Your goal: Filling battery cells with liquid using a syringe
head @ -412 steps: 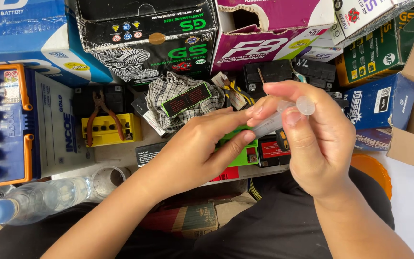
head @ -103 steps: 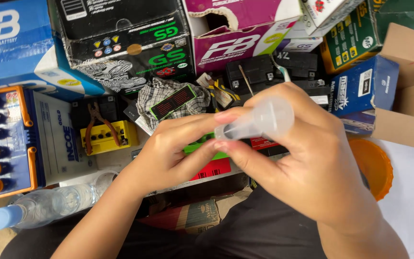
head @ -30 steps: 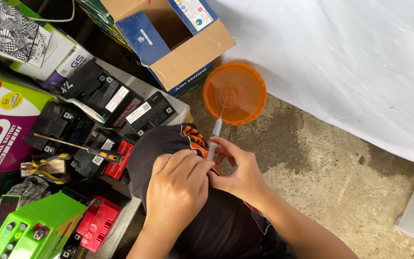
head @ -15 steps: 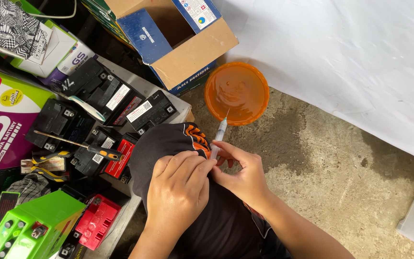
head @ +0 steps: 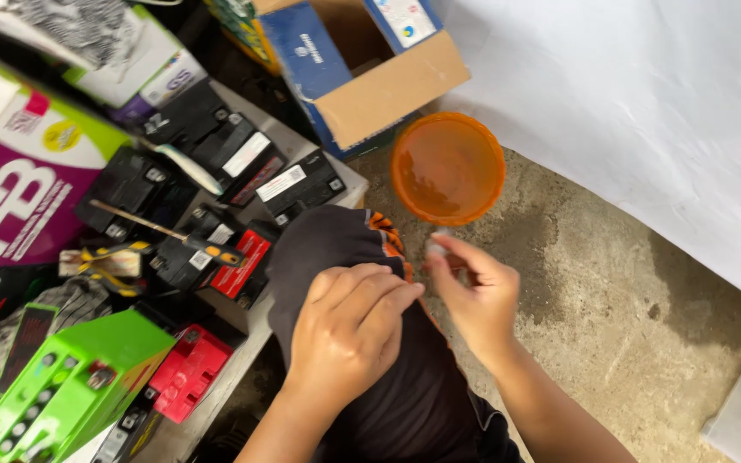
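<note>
- While the left hand [head: 349, 334] is resting flat on the dark-clothed knee [head: 336, 249], fingers loosely together and gripping nothing, the right hand [head: 473, 296] is pinching a small clear tube [head: 436, 249] between thumb and fingertips.
- That tube is pointing toward the far side, just near of the orange bowl [head: 448, 167] sitting on the concrete floor [head: 636, 317].
- Judging by this, the tube is being emptied or filled at the bowl; its tip is blurred.
- Next, a steady tip over the rim is looking necessary.
- Black batteries [head: 216, 146] are crowding the left side.
</note>
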